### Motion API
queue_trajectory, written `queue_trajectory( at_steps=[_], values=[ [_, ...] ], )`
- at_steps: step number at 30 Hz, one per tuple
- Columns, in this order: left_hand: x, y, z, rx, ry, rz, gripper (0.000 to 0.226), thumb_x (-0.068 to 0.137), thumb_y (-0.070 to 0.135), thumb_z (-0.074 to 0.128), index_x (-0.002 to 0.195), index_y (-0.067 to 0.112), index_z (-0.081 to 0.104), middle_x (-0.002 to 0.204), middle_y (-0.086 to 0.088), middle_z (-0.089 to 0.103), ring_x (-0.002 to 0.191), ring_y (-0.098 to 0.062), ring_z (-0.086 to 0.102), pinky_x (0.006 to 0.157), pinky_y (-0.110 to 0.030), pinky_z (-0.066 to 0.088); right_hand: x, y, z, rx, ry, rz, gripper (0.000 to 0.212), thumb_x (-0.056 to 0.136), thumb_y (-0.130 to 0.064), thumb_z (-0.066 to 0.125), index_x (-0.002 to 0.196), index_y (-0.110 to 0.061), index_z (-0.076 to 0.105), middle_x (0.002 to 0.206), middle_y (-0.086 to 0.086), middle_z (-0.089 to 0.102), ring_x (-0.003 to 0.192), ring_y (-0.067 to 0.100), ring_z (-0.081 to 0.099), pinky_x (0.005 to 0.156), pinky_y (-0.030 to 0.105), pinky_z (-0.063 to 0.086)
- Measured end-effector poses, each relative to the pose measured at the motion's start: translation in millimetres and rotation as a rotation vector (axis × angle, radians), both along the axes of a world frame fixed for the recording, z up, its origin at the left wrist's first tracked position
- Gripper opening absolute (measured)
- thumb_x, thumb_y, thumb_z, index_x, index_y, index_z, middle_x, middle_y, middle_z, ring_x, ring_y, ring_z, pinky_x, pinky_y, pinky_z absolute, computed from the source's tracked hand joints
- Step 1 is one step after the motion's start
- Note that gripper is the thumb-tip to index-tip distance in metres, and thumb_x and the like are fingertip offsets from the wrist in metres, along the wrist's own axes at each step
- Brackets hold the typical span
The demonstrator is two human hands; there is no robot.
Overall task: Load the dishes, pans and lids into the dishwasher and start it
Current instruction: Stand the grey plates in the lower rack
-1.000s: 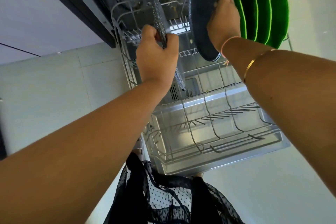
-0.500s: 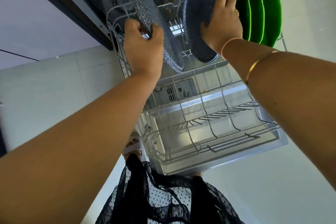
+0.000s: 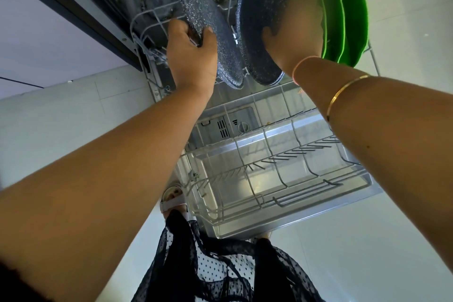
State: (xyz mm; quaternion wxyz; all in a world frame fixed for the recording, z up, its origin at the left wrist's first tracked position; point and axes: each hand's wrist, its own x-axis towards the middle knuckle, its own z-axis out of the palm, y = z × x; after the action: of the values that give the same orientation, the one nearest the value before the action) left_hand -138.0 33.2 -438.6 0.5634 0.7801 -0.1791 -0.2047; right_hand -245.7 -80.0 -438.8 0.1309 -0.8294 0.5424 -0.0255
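The left pan [image 3: 203, 19], dark and speckled, stands on edge and leaning at the far left corner of the rack [image 3: 277, 164]. The left hand [image 3: 191, 56] grips its near rim. The thumb is pressed on the face toward the middle and the fingers are curled over the rim onto the other side.

The right pan [image 3: 257, 19], of the same speckled finish, stands on edge just beside it toward the middle of the rack's far edge, with a narrow gap between the two. The right hand [image 3: 294, 32] holds it. The thumb is hooked over the rim onto the hollow side, while the palm and fingers lie flat up its back, wedged between the pan and the green plates [image 3: 343, 12].

Those plates stand in a row at the far right corner. The near half of the rack shows bare wire over the steel door [image 3: 294, 216], and the soap box [image 3: 228, 125] is visible through the wires. The right forearm wears a gold bangle [image 3: 343, 91], with a pink thread [image 3: 304, 61] at the wrist.
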Motion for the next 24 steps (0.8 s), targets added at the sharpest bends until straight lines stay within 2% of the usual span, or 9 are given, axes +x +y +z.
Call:
queue_trajectory(
  at_steps=[5, 12, 16, 19, 21, 24],
  values=[
    [-1.6, -7.6, -5.3, 0.024, 0.063, 0.011, 0.037, 0.087, 0.009, 0.059, 0.068, 0.024, 0.030, 0.064, 0.009, 0.033, 0.052, 0.000, 0.033, 0.053, -0.011, 0.030, 1.1, 0.0, -0.2, -0.130, -0.017, 0.028, 0.062, 0.089, -0.032, 0.042, 0.145, -0.010, 0.025, 0.142, 0.009, 0.036, 0.131, 0.029, 0.034, 0.106, 0.041, 0.034],
    [-9.2, -16.1, -21.9, 0.136, 0.126, 0.002, 0.039, 0.088, 0.009, 0.058, 0.069, 0.023, 0.027, 0.067, 0.008, 0.032, 0.058, -0.003, 0.030, 0.052, -0.012, 0.031, 3.1, 0.0, -2.4, -0.126, -0.062, 0.024, 0.058, 0.088, -0.024, 0.041, 0.143, -0.011, 0.029, 0.140, 0.009, 0.038, 0.130, 0.030, 0.035, 0.104, 0.040, 0.036],
    [-13.1, -17.9, -29.7, 0.208, 0.276, 0.041, 0.038, 0.089, 0.013, 0.059, 0.069, 0.021, 0.027, 0.069, 0.007, 0.033, 0.059, -0.004, 0.032, 0.053, -0.012, 0.031, 2.4, -1.4, -4.5, -0.135, -0.081, 0.028, 0.056, 0.087, -0.022, 0.040, 0.142, -0.010, 0.032, 0.138, 0.009, 0.041, 0.128, 0.029, 0.037, 0.103, 0.039, 0.036],
    [-10.6, -22.1, -32.9, 0.211, 0.439, 0.097, 0.033, 0.091, 0.015, 0.058, 0.073, 0.018, 0.031, 0.074, 0.005, 0.036, 0.066, -0.007, 0.036, 0.070, -0.023, 0.040, 2.3, -2.4, -6.5, -0.133, -0.054, 0.033, 0.057, 0.088, -0.023, 0.038, 0.142, -0.010, 0.030, 0.139, 0.007, 0.040, 0.129, 0.027, 0.037, 0.104, 0.038, 0.035],
    [-7.7, -24.2, -33.7, 0.219, 0.529, 0.099, 0.022, 0.092, 0.018, 0.058, 0.089, 0.016, 0.036, 0.080, 0.009, 0.040, 0.080, -0.010, 0.043, 0.083, -0.032, 0.042, 2.6, -2.9, -7.7, -0.144, -0.037, 0.038, 0.057, 0.088, -0.024, 0.037, 0.143, -0.010, 0.029, 0.140, 0.007, 0.038, 0.130, 0.027, 0.036, 0.105, 0.038, 0.034],
    [-5.9, -23.2, -33.9, 0.277, 0.577, 0.057, 0.027, 0.091, 0.017, 0.059, 0.101, 0.015, 0.035, 0.084, 0.010, 0.044, 0.092, -0.015, 0.046, 0.091, -0.036, 0.043, 3.5, -2.1, -7.7, -0.144, -0.025, 0.062, 0.059, 0.088, -0.024, 0.039, 0.144, -0.011, 0.028, 0.143, 0.010, 0.035, 0.133, 0.030, 0.032, 0.109, 0.042, 0.030]
  ],
)
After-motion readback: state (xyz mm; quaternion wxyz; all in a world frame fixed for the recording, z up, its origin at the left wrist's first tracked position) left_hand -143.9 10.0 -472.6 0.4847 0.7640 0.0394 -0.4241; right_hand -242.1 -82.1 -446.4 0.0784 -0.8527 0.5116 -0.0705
